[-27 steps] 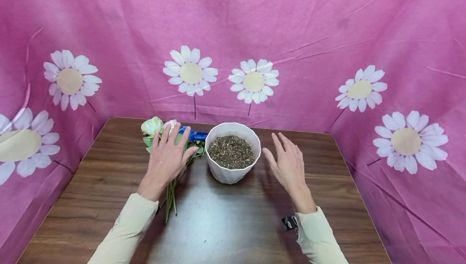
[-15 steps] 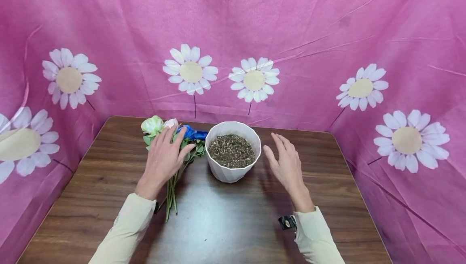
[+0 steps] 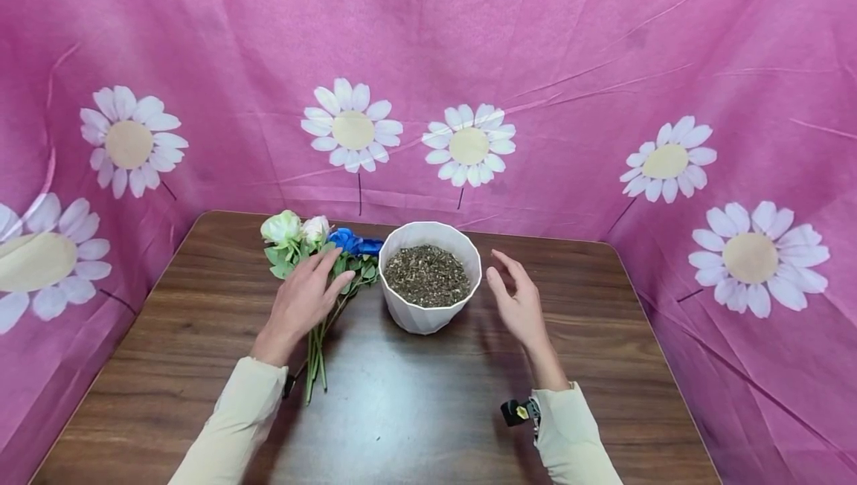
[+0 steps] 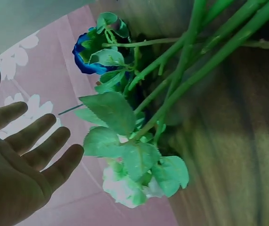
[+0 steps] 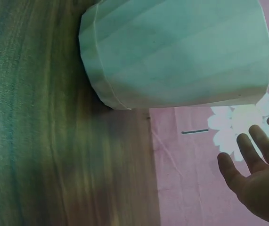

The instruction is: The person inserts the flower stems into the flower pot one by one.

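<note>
A white faceted flower pot (image 3: 428, 319) filled with dark soil (image 3: 426, 275) stands near the back of the table. Left of it lies a bunch of artificial flowers with a pale green bloom (image 3: 281, 227), a pinkish-white bloom (image 3: 315, 229) and a blue bloom (image 3: 344, 240), their stems (image 3: 315, 358) pointing toward the front. My left hand (image 3: 301, 303) hovers over the leaves and stems, fingers loosely extended, holding nothing; in the left wrist view its palm faces the stems. To the pot's right, my right hand (image 3: 522, 306) is held apart from the wall with relaxed, spread fingers.
The brown wooden table (image 3: 402, 425) reaches back to a pink cloth backdrop (image 3: 428, 39) printed with large daisies, which encloses the left, back and right sides. A wrist camera (image 3: 517, 413) sticks out beside the right sleeve.
My left hand has drawn back slightly toward me, uncovering more of the blooms. My right hand has shifted a little left and turned more palm-inward. Pot and flowers stay in place.
</note>
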Motion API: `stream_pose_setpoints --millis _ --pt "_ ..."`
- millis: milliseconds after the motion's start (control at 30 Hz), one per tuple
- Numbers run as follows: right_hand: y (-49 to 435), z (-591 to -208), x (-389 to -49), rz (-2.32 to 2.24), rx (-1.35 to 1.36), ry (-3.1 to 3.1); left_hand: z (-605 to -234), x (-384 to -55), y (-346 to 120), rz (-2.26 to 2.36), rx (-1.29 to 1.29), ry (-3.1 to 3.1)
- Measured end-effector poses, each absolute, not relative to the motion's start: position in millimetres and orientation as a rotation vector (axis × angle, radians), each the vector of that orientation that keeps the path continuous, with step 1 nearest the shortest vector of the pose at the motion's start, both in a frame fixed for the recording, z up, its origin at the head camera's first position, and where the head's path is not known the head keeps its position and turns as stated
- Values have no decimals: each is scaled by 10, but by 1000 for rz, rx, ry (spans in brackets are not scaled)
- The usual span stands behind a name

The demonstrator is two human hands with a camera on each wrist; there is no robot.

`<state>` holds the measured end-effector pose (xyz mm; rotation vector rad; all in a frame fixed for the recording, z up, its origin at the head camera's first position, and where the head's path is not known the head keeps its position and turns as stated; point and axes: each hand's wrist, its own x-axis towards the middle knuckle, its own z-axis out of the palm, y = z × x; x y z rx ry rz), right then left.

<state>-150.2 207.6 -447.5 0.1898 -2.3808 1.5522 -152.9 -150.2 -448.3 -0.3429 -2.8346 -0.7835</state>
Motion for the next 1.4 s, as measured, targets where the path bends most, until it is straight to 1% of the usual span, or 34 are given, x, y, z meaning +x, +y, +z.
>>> stream_pose_setpoints --millis 267,367,500,600,700,1033,1400 --pt "2056 -4522 -1496 1766 248 -2280 -4570 -1512 -1540 -900 -321 -2890" --pt "2014 -4421 -1441 1812 257 -2269 -4601 -1501 -1542 -930 -340 -2886" --pt "1992 -4423 -1439 1871 267 -2229 -4636 -1494 -1549 -972 -342 -2913" --pt "2010 -4525 -1480 1958 300 -2162 -4664 -1504 -1559 -1019 -336 -2966" --pt "1999 -4536 -1486 2058 313 -2112 -4708 -1519 -1567 -1046 -326 -3024" --pt "1970 -4548 -1527 2293 198 -2043 -4841 -1550 -1540 -1018 -282 -3097" --pt "1940 -4583 -1556 2469 191 -1901 -4965 -1623 -1512 -985 -344 -3137"
